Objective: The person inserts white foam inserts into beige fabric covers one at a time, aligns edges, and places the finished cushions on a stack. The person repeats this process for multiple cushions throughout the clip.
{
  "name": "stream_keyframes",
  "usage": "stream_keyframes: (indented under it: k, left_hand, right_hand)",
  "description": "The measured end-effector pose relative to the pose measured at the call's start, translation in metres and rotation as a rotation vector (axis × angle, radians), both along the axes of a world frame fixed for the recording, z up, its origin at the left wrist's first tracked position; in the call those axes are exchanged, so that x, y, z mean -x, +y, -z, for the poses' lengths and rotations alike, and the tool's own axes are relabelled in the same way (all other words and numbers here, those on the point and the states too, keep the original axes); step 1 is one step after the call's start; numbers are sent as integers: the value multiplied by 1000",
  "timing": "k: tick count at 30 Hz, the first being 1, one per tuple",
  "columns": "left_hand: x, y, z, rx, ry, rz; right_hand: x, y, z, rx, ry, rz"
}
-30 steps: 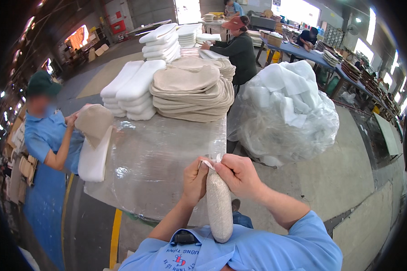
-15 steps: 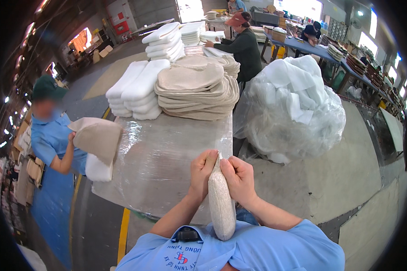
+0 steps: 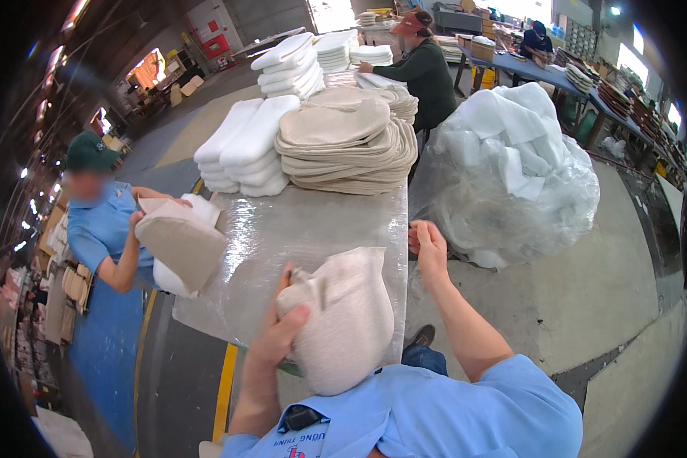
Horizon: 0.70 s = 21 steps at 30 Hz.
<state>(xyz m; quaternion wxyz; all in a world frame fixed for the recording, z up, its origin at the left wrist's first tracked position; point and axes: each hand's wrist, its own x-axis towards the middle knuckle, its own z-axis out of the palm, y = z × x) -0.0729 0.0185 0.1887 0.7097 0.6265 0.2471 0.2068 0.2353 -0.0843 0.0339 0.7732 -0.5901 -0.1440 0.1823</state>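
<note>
A plump beige fabric cushion cover (image 3: 347, 324), filled out from inside, is held in front of my chest over the near end of the table. My left hand (image 3: 281, 328) grips its left side, thumb on the face toward me and fingers partly hidden behind. The fabric is creased near that grip. My right hand (image 3: 429, 246) is apart from the cushion cover, beyond the table's right edge. Its fingers are curled together, and whether anything small is between them does not show.
Stacked beige covers (image 3: 343, 160) and white pads (image 3: 248, 145) occupy the far part of the plastic-covered table (image 3: 282, 229). A large clear bag of white padding (image 3: 511, 183) stands right. At left, a co-worker (image 3: 103, 229) holds a beige cover (image 3: 179, 240) over a white pad.
My right hand has left the cushion cover and moved right and away. The cover has turned from edge-on to broad side, held by my left hand alone. The left co-worker's cover has shifted right.
</note>
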Motion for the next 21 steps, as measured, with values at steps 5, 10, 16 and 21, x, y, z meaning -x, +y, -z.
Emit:
stream_keyframes:
  k: [5, 10, 16, 21]
  left_hand:
    - [92, 21, 42, 133, 315, -25]
    - [109, -11, 49, -34, 324, 136]
    - [75, -71, 162, 133, 191, 174]
    - [24, -63, 195, 191, 81, 369]
  right_hand:
    - [32, 24, 143, 398, 535, -412]
    - [15, 87, 124, -65, 688, -313]
    - [-22, 129, 43, -145, 424, -446]
    - [-15, 134, 48, -153, 323, -370]
